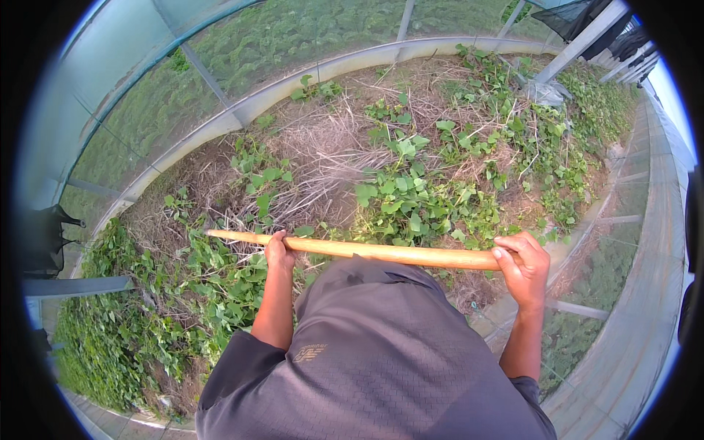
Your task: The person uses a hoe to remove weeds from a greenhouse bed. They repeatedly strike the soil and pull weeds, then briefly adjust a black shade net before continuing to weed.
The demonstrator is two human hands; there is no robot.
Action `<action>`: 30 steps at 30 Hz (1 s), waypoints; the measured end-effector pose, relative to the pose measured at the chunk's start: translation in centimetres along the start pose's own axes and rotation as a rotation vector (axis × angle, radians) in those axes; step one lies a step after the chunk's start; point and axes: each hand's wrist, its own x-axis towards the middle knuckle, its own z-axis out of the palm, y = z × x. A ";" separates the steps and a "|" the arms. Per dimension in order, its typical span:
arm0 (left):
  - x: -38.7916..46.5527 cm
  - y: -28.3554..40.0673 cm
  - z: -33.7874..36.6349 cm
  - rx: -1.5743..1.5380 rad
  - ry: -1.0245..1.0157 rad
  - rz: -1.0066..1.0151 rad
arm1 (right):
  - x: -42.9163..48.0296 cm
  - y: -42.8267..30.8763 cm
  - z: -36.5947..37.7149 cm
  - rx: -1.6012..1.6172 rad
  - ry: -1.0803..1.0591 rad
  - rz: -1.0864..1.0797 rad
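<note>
A long wooden pole (pixel 385 252), likely a tool handle, lies level across the front of my body at waist height. My left hand (pixel 279 251) grips it toward its narrower left end. At the thick right end, my right hand (pixel 525 267) is wrapped around the wood. Any tool head is not visible; the left tip looks pale and blurred against the plants. Below the pole are green leafy vines (pixel 404 203) and a patch of dry straw-like stems (pixel 324 165) on brown soil.
A pale curved base strip (pixel 324 70) borders the ground, with netting and more greenery behind it. A metal post (pixel 583 41) stands at upper right, plastic sheeting (pixel 544 92) around its foot. Denser vines (pixel 104 330) cover the left side. Black mesh (pixel 575 22) hangs at upper right.
</note>
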 end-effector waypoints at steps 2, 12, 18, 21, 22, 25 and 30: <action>-2.8 -0.9 -0.4 0.058 -0.003 -0.084 | 1.0 -1.8 2.3 0.166 -0.038 0.026; -16.0 0.2 2.5 1.326 -0.042 0.679 | -0.7 -1.7 4.9 0.407 -0.226 0.031; -27.1 0.5 12.6 1.289 -1.178 0.628 | -0.7 -0.8 6.1 0.382 -0.231 0.073; -31.7 -1.1 18.0 1.269 -1.457 0.531 | 0.1 -1.7 6.7 0.362 -0.118 -0.089; -32.8 -1.6 19.1 1.361 -1.416 0.658 | 0.3 -2.0 6.8 0.362 -0.114 -0.086; -34.3 -2.0 22.3 1.457 -1.342 1.050 | 0.1 -2.3 7.0 0.356 0.097 -0.109; -32.3 2.5 25.3 1.316 -1.050 1.251 | -4.0 -1.1 7.6 0.413 0.075 0.144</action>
